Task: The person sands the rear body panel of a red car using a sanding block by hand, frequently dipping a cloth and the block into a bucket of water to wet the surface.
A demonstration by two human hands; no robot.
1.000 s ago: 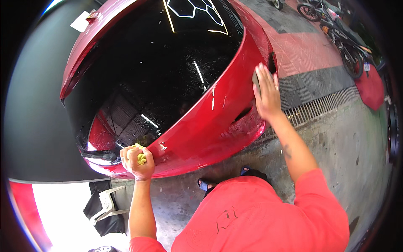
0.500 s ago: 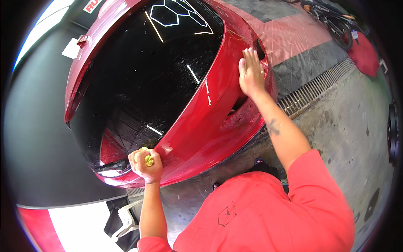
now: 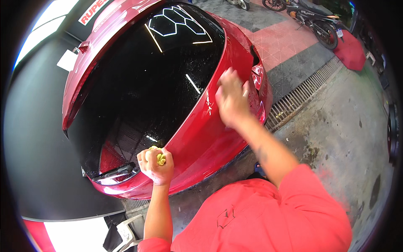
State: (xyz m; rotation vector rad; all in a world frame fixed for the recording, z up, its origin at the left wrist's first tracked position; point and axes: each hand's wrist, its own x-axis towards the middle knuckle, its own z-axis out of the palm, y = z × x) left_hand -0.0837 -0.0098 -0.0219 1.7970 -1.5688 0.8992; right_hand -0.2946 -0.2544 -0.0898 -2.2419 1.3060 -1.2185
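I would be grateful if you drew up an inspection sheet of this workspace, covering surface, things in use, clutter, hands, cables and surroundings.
Surface: glossy red car panel beside dark glass, which shows bright light reflections and small specks.
Things in use: crumpled yellow wad; its material is unclear.
Clutter: white chair at lower left, partly in view.
Left hand: closed around the wad, near the glass's lower edge.
Right hand: motion-blurred over the panel; anything beneath its palm is hidden.
Cables: nothing seen.
Surroundings: concrete floor, drain grate, dark motorcycle.
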